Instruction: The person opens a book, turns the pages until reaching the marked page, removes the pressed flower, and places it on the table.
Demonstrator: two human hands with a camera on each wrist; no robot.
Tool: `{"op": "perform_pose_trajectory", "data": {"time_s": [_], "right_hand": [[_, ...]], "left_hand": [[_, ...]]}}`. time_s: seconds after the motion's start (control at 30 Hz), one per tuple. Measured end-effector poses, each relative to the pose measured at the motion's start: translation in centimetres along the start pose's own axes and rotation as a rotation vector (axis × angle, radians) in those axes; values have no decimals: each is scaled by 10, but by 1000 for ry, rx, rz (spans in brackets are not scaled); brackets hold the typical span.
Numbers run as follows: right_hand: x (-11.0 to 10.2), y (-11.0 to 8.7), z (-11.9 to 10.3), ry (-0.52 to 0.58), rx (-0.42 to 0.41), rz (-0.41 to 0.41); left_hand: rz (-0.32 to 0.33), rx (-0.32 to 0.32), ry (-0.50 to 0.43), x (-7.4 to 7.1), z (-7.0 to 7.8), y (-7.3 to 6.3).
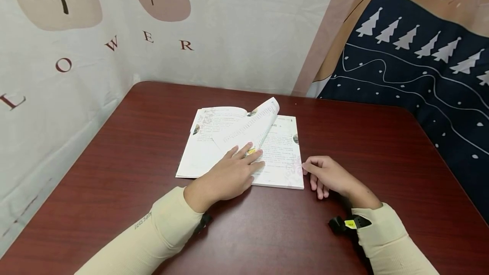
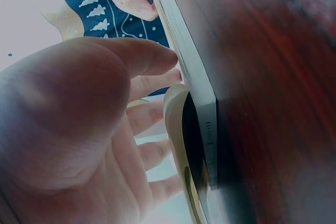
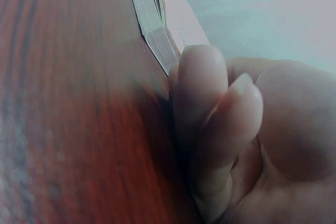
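Note:
An open book [image 1: 280, 156] with printed white pages lies on the table. One of its leaves [image 1: 254, 126] stands lifted and curls over toward the left side. My left hand [image 1: 229, 175] rests across the lower middle of the book, fingers spread over the pages. In the left wrist view, the fingers [image 2: 152, 59] reach over the book's thick edge [image 2: 197, 72]. Beside the book's lower right edge is my right hand [image 1: 330, 175], loosely bent, its fingertips close to the page edge. The right wrist view shows bent fingers [image 3: 202, 87] near the page block [image 3: 152, 27], holding nothing visible.
The dark red-brown table [image 1: 153, 109] extends around the book on all sides. Behind it hangs a pale printed cloth [image 1: 244, 33], with a navy cloth [image 1: 412, 63] bearing white trees at the right. Black straps [image 1: 344, 224] show at the wrists.

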State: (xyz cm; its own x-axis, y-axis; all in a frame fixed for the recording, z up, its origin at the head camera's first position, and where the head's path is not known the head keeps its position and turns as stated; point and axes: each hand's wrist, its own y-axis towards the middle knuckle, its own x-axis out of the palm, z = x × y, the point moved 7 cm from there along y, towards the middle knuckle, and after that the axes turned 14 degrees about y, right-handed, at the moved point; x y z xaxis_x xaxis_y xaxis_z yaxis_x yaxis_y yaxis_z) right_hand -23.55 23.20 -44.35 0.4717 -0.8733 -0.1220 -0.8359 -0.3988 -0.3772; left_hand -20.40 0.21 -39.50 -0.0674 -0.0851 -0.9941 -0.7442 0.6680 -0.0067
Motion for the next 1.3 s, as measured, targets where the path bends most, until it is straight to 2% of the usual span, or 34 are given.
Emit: {"op": "perform_pose_trajectory", "data": {"time_s": [0.33,1.3], "right_hand": [[-1,2,1,-8,2,3],[-2,2,3,1,17,8]], "left_hand": [[16,2,1,-1,1,0],[-4,2,-8,-2,1,0]]}}
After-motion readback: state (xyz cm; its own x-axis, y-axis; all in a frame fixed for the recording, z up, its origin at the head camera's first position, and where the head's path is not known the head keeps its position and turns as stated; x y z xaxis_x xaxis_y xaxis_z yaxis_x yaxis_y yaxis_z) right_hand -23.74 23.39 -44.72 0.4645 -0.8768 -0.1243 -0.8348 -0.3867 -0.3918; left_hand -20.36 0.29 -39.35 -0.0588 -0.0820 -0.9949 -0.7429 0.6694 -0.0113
